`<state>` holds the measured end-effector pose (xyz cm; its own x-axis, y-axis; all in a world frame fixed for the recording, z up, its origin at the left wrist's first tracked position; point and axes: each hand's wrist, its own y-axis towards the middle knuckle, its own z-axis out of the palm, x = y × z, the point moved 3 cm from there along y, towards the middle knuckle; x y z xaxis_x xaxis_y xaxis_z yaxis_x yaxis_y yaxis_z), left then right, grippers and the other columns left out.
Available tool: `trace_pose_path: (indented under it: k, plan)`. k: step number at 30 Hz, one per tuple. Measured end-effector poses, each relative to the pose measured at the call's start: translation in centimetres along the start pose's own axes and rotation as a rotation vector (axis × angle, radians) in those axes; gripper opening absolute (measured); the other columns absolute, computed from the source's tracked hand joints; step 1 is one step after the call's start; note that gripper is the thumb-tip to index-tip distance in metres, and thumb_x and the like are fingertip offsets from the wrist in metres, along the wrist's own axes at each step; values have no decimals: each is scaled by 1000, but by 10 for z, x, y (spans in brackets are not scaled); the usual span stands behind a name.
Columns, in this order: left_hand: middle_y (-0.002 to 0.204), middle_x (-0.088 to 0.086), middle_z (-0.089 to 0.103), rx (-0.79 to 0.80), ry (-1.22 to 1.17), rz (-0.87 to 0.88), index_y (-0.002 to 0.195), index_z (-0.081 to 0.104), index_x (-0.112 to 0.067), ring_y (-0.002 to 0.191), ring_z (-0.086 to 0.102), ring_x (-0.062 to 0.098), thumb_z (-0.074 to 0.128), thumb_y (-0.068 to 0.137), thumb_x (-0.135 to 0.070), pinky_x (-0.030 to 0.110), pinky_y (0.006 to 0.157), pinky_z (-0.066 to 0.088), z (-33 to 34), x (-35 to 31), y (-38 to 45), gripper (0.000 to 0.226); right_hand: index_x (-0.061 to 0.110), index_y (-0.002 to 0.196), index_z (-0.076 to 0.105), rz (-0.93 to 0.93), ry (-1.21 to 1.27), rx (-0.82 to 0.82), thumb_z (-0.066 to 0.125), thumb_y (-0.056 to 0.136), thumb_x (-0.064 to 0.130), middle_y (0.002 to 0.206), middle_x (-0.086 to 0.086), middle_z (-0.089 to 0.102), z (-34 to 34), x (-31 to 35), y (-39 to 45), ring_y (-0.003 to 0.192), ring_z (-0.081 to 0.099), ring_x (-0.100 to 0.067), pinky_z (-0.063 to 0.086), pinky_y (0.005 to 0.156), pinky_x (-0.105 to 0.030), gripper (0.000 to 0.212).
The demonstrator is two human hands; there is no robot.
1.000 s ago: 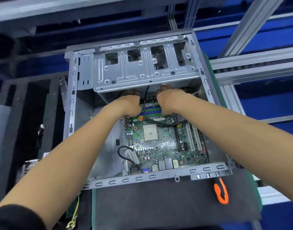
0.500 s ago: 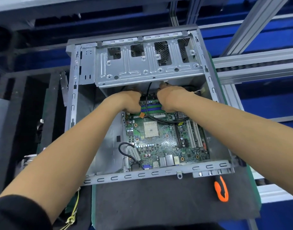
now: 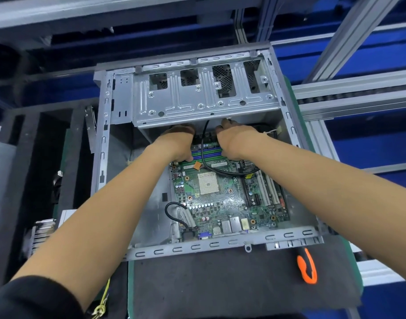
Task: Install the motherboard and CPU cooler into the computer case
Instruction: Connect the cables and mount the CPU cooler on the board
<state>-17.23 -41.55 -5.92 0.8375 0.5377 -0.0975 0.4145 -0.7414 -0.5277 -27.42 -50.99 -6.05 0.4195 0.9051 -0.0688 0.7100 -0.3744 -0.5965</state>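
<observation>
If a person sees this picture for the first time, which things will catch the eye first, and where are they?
First, the green motherboard lying flat inside the open computer case, its pale CPU socket bare. Next, the left hand and right hand at the board's far edge, under the metal drive cage, with a black cable looping between them. Last, an orange-handled screwdriver on the dark mat, near the case's near right corner.
</observation>
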Motion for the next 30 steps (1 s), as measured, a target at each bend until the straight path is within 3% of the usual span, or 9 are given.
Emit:
trace_pose_path:
  k: [4,6,8,15,18,21,25,28,30]
  plan:
    - [95,1,54,-4,1,12,116,50,-7,87,50,22,74,80,-28,27,71,40,2,-1,1,48,4,141,37,-6,6,58,58,93,8,148,-15,33,-2,3,-1,125,47,-34,48,98,-46,53]
    - [118,5,54,58,-45,27,127,44,-7,102,52,25,72,80,-38,28,76,40,3,1,3,62,2,122,47,-17,0,85,59,90,6,117,-11,53,-4,3,-4,97,59,-26,53,83,-39,34]
    - [130,7,51,101,-57,50,133,40,-7,114,51,27,72,79,-44,29,82,40,7,0,5,72,6,97,42,-20,-32,98,58,88,3,80,-5,43,-6,2,-6,65,49,-17,49,61,-32,19]
    - [142,8,44,117,-36,69,140,34,-9,125,46,27,70,75,-54,33,96,41,10,1,8,87,8,71,34,-47,-104,95,56,85,3,77,-4,41,-8,4,-9,59,45,-15,40,47,-27,27]
    - [128,8,53,110,-24,83,130,44,-8,107,52,25,71,75,-53,31,86,44,12,0,11,77,4,92,45,-31,-85,104,58,88,9,81,-2,40,-10,4,-11,63,47,-16,45,57,-30,14]
    - [117,6,57,104,-12,86,120,48,-7,94,52,22,72,74,-53,29,77,43,17,0,14,69,6,131,41,-36,-70,127,58,89,10,99,-4,45,-9,4,-13,78,49,-20,46,66,-33,45]
    - [126,7,54,160,-55,55,121,45,-10,103,53,24,68,73,-61,28,76,40,21,4,18,74,6,140,34,-26,-32,163,53,87,5,109,-7,45,-5,4,-13,86,50,-24,51,81,-38,56]
    - [134,8,50,181,-110,46,130,43,-9,104,50,22,62,68,-73,28,80,39,21,5,20,90,8,142,30,-9,-38,166,53,85,10,120,-9,49,-3,2,-13,108,52,-30,39,99,-45,61]
    - [141,9,44,195,-133,39,139,38,-8,110,48,22,60,68,-75,27,83,36,19,7,22,100,9,143,29,-21,-33,164,55,86,13,113,-7,49,-5,2,-13,102,51,-28,40,90,-42,62]
